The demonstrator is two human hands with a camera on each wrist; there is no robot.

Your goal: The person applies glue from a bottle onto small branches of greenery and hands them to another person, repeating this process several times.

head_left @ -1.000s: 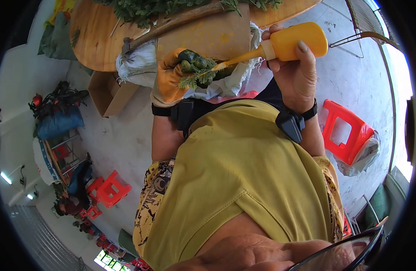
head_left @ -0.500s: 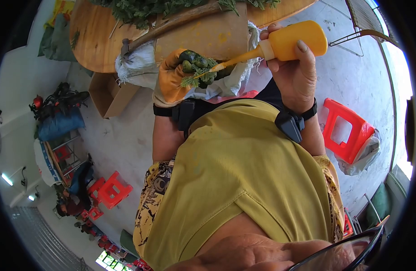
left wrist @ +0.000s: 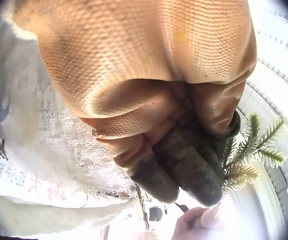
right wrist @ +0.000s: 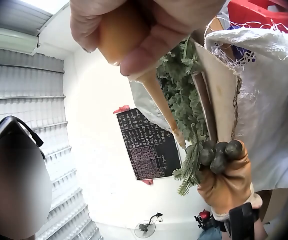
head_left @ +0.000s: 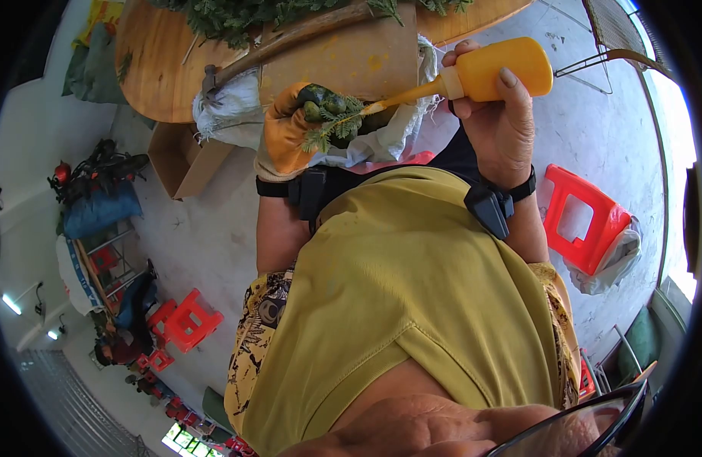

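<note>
1. I've got the left hand [head_left: 288, 131] pinching the sprig [head_left: 332, 128].
2. Right hand [head_left: 502, 135] grips the yellow bottle [head_left: 509, 70], nozzle [head_left: 406, 97] right at the sprig.
3. Dabbing step, I reckon; next needs a steady squeeze.

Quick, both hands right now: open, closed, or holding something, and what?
Left hand: closed, pinching a green sprig.
Right hand: closed, gripping a yellow squeeze bottle.
</note>
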